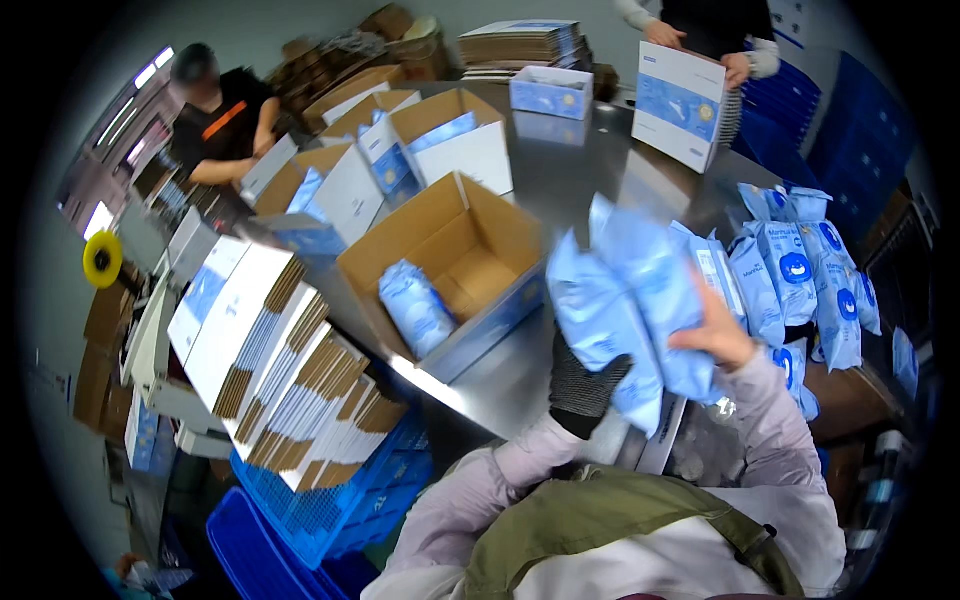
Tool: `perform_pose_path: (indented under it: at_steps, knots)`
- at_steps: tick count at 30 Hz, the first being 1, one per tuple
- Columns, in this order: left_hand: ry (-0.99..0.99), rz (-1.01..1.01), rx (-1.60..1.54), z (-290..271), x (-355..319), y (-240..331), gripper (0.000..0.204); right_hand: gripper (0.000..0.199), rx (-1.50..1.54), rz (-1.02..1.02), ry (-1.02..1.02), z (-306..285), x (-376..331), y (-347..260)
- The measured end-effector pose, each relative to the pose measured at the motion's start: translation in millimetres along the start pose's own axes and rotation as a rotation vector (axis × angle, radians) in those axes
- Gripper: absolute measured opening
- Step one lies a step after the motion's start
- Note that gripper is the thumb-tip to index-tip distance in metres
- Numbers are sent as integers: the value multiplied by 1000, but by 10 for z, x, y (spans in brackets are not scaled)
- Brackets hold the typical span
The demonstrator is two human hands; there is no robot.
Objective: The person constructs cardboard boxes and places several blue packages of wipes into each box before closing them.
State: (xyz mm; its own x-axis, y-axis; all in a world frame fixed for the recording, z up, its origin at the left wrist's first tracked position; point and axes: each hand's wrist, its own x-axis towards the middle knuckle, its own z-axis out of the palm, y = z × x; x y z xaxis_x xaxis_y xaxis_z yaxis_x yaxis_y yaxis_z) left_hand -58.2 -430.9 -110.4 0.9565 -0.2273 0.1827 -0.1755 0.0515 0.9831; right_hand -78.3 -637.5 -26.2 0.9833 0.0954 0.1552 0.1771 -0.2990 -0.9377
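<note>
My left hand (587, 388), in a dark knit glove, is closed on a light-blue soft pack (598, 305) from below. In my bare right hand (722, 335) is a second light-blue pack (655, 285), pressed against the first and smeared by motion. Both packs are tilted upright above the metal table's near edge. Left of them stands an open cardboard box (510, 325), brown inside, with one blue pack (415, 308) lying in its left part. To the right of my right hand lies a pile of similar packs (795, 265).
Flattened cartons (290, 370) are stacked on a blue crate (350, 500) at the left. Several open boxes (460, 155) with packs stand farther back on the metal table (570, 180). One person (215, 125) works at the far left; another holds a white-and-blue box (680, 105) at the far right.
</note>
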Motion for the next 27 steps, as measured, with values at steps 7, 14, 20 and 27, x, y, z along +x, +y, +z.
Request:
perform_pose_path:
  at_steps: [7, 14, 20, 27]
  knots:
    - [202, 239, 183, -523, 581, 641, 64, 74, 103, -352, 245, 219, 240, 2]
    - [384, -44, 751, -1763, 1117, 305, 56, 52, -363, -244, 51, 1295, 1735, -407]
    - [174, -66, 1515, -2046, 1431, -263, 72, 49, -869, 8, -330, 1650, 1870, 31]
    - [-33, -134, 1301, -1914, 1655, 429, 43, 22, -769, -520, 38, 1621, 2171, -253]
